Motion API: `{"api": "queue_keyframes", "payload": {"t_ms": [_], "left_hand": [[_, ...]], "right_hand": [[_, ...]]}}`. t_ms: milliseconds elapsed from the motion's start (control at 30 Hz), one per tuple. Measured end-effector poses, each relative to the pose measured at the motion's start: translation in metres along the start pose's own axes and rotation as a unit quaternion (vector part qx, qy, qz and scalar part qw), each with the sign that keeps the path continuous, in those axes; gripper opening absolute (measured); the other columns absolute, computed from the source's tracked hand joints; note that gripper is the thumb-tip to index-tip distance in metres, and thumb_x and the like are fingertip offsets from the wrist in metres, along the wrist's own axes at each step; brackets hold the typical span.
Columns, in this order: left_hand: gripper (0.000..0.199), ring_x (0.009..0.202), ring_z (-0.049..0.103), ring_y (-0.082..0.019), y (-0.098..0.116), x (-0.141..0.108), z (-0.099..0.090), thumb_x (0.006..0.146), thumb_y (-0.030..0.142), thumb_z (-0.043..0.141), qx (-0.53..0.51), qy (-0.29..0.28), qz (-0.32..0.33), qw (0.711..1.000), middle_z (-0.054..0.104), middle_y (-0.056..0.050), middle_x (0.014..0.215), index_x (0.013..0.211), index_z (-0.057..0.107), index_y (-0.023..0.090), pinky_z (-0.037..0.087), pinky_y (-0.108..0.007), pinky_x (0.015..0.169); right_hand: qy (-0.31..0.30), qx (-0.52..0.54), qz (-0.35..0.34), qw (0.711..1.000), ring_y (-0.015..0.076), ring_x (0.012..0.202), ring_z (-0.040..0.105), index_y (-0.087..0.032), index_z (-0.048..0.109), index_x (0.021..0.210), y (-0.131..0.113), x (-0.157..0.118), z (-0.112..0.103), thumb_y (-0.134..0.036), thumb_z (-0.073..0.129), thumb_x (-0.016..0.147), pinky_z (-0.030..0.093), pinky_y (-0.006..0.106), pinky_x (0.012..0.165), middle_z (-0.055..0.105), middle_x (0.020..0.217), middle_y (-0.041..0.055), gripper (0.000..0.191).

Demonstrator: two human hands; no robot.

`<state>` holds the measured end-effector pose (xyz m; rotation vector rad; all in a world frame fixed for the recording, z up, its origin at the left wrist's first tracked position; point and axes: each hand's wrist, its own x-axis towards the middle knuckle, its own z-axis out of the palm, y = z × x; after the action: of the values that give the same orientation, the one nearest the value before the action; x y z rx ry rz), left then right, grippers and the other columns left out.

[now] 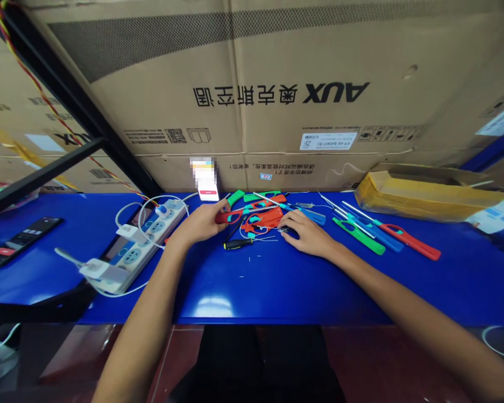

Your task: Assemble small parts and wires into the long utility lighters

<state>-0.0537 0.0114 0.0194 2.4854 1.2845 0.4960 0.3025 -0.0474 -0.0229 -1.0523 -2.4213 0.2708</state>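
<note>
L hand point(201, 221) is seen with grip clamped on a red plastic handle part point(224, 217), apparently held so it is steadied above the blue worktop point(466, 280). R hand point(304, 235) is laid over a heap of red parts point(262, 219), approx. for steadying (whether grip is closed on anything cannot be told). A black-handled screwdriver point(237, 244) is placed just below, within easy reach; a power strip point(159, 232) is set to the L, clear of the parts.
</note>
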Motion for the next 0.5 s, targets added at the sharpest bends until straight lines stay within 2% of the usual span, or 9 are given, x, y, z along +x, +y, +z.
{"api": "queue_keyframes", "payload": {"t_ms": [200, 300, 400, 433, 500], "left_hand": [[0.026, 0.081, 0.070, -0.025, 0.004, -0.013, -0.032, 0.080, 0.029, 0.071, -0.005, -0.038, -0.047, 0.998, 0.076, -0.003, 0.092, 0.106, 0.070, 0.024, 0.047, -0.032, 0.070], [0.019, 0.078, 0.068, -0.023, 0.010, -0.017, -0.043, 0.083, 0.034, 0.072, -0.037, 0.000, -0.053, 0.998, 0.073, -0.003, 0.090, 0.097, 0.072, 0.021, 0.047, -0.032, 0.069], [0.032, 0.067, 0.066, -0.018, 0.018, -0.015, -0.037, 0.090, 0.039, 0.071, -0.164, 0.060, -0.067, 0.982, 0.070, -0.002, 0.095, 0.117, 0.068, 0.022, 0.050, -0.030, 0.062], [0.036, 0.064, 0.064, -0.016, 0.021, -0.013, -0.032, 0.091, 0.040, 0.071, -0.210, 0.058, -0.061, 0.974, 0.069, -0.001, 0.094, 0.122, 0.064, 0.023, 0.050, -0.029, 0.060], [0.032, 0.063, 0.061, -0.013, 0.028, -0.006, -0.016, 0.095, 0.041, 0.070, -0.281, 0.072, -0.021, 0.957, 0.068, -0.001, 0.098, 0.119, 0.058, 0.023, 0.050, -0.027, 0.060]], "right_hand": [[0.017, 0.010, -0.011, 1.000, 0.0283, 0.111, 0.064, -0.024, 0.072, 0.116, 0.003, 0.001, 0.002, -0.024, 0.057, 0.105, 0.056, 0.048, 0.101, 0.069, 0.114, 0.0103, 0.018], [0.027, 0.013, -0.022, 0.999, 0.0277, 0.109, 0.064, -0.025, 0.071, 0.115, 0.004, 0.001, 0.002, -0.023, 0.058, 0.105, 0.058, 0.047, 0.097, 0.069, 0.111, 0.0095, 0.017], [0.026, 0.016, -0.022, 0.999, 0.0275, 0.108, 0.064, -0.025, 0.071, 0.116, 0.004, 0.001, 0.003, -0.022, 0.058, 0.105, 0.058, 0.048, 0.097, 0.070, 0.111, 0.0092, 0.017], [0.026, 0.017, -0.020, 0.999, 0.0276, 0.108, 0.064, -0.025, 0.071, 0.116, 0.004, 0.001, 0.003, -0.022, 0.058, 0.105, 0.058, 0.048, 0.097, 0.070, 0.111, 0.0093, 0.017], [0.026, 0.016, -0.017, 0.999, 0.0277, 0.109, 0.064, -0.025, 0.071, 0.116, 0.005, 0.001, 0.003, -0.022, 0.058, 0.105, 0.058, 0.048, 0.097, 0.070, 0.112, 0.0093, 0.017]]}}
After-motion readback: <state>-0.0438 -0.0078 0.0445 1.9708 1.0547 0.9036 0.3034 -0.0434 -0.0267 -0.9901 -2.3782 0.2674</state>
